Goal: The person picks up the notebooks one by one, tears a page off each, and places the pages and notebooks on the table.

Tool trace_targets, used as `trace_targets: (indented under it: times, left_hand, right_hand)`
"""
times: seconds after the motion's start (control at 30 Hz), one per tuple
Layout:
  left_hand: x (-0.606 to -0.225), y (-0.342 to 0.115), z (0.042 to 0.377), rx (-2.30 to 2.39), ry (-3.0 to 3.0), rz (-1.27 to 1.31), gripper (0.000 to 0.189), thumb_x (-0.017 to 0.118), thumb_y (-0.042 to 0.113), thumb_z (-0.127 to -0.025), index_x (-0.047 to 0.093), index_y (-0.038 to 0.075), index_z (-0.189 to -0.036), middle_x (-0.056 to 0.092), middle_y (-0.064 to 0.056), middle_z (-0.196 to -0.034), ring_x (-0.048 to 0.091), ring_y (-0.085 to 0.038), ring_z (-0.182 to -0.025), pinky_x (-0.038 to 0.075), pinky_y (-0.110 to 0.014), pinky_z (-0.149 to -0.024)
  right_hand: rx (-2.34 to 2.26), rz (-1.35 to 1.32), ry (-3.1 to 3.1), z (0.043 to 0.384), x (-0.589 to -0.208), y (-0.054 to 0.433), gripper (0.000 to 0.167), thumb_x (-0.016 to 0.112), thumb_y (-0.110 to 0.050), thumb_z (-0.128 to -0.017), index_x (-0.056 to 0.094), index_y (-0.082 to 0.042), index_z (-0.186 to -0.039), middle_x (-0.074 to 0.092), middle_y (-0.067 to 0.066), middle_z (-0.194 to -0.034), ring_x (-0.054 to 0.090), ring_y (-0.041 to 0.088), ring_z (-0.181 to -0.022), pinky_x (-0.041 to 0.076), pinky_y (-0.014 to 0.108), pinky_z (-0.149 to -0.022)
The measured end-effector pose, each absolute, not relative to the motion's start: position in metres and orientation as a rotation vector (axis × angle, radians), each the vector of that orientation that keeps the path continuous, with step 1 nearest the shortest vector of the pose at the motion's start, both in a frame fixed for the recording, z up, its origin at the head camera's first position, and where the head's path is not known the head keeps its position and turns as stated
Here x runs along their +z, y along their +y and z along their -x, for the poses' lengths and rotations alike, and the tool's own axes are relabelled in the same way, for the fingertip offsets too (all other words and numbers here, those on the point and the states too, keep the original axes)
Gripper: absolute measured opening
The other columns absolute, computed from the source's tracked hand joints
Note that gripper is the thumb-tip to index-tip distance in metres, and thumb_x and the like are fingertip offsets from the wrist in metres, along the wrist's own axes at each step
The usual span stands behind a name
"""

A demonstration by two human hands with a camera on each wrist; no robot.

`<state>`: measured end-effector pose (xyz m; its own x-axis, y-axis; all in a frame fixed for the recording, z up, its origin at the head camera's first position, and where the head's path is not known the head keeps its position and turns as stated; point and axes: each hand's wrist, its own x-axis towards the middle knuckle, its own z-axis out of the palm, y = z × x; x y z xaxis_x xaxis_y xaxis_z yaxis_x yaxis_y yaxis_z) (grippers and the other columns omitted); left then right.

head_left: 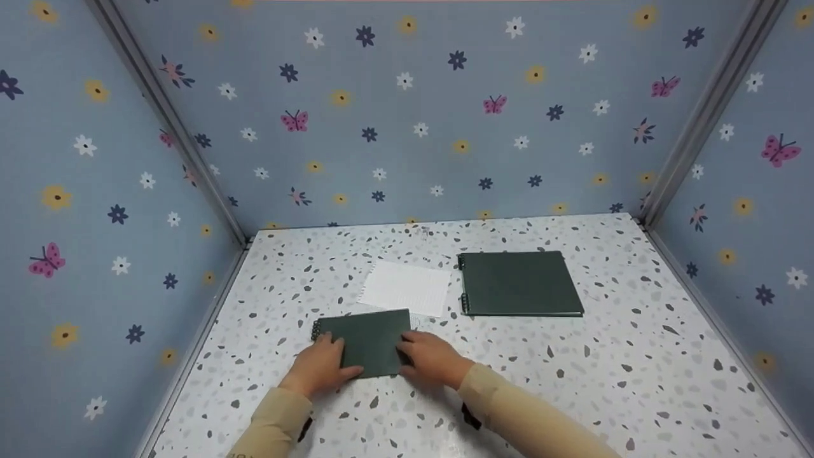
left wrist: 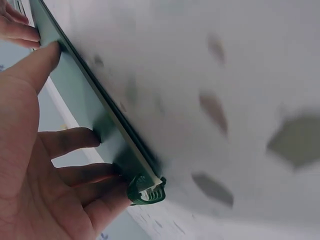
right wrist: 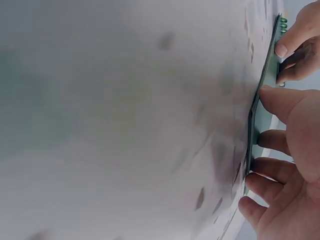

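A small dark green spiral notebook [head_left: 376, 343] lies closed on the speckled table, its coil binding [head_left: 316, 329] at the left end. On its left part rests my left hand [head_left: 320, 366], fingertips on the cover beside the coil and thumb along the near edge. My right hand [head_left: 435, 359] touches the notebook's right end, with its thumb at the near corner and its fingers at the cover's right edge. In the left wrist view, the green coil [left wrist: 149, 193] shows just past the fingertips. The right wrist view has both hands along the notebook's thin edge.
Behind the small notebook lies a loose white lined sheet [head_left: 407, 286] with torn holes on its left side. A larger dark green spiral notebook [head_left: 521, 283] is at the right. Flower-patterned panels [head_left: 432, 127] stand at the back and both sides of the table [head_left: 636, 356].
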<state>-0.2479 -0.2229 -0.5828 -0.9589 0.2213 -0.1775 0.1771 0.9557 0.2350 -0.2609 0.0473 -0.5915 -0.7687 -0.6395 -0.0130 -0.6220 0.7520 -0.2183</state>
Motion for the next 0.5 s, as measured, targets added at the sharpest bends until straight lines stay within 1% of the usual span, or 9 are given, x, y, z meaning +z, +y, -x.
trace_targets:
  times: [0.1,0.23,0.4,0.5]
  left_hand:
    - [-0.583,-0.230,0.257,0.324,2.880,-0.273,0.093,0.079,0.057,-0.096,0.054,-0.015,-0.150,0.044,-0.044,-0.159,0.048,-0.059,-0.148,0.044,-0.066,-0.122]
    - [-0.582,-0.246,0.267,0.342,2.850,-0.263,0.097,0.079,0.057,-0.096,0.050,-0.015,-0.153,0.039,-0.044,-0.162,0.042,-0.059,-0.152,0.041,-0.068,-0.124]
    - [-0.579,-0.268,0.280,0.356,2.826,-0.233,0.099,0.079,0.057,-0.096,0.046,-0.014,-0.157,0.035,-0.042,-0.166,0.039,-0.058,-0.154,0.039,-0.069,-0.125]
    - [-0.576,-0.270,0.285,0.342,2.818,-0.246,0.099,0.078,0.057,-0.096,0.046,-0.015,-0.156,0.037,-0.042,-0.165,0.039,-0.058,-0.153,0.039,-0.068,-0.125]
  right_hand:
    - [-0.337,0.985,2.845,0.265,-0.591,0.043,0.052,0.075,-0.033,-0.104,0.066,-0.005,-0.147,0.063,0.016,-0.154,0.061,0.031,-0.143,0.049,0.041,-0.124]
    - [-0.436,0.946,2.857,0.271,-0.589,0.052,0.050,0.073,-0.029,-0.105,0.065,-0.003,-0.148,0.062,0.020,-0.154,0.060,0.035,-0.144,0.049,0.045,-0.124]
    - [-0.599,0.867,2.892,0.283,-0.581,0.089,0.051,0.070,-0.027,-0.107,0.061,-0.002,-0.151,0.059,0.024,-0.156,0.057,0.041,-0.146,0.047,0.053,-0.124]
    - [-0.677,0.795,2.924,0.290,-0.574,0.121,0.051,0.070,-0.025,-0.107,0.061,0.000,-0.150,0.057,0.027,-0.157,0.055,0.045,-0.146,0.045,0.057,-0.125]
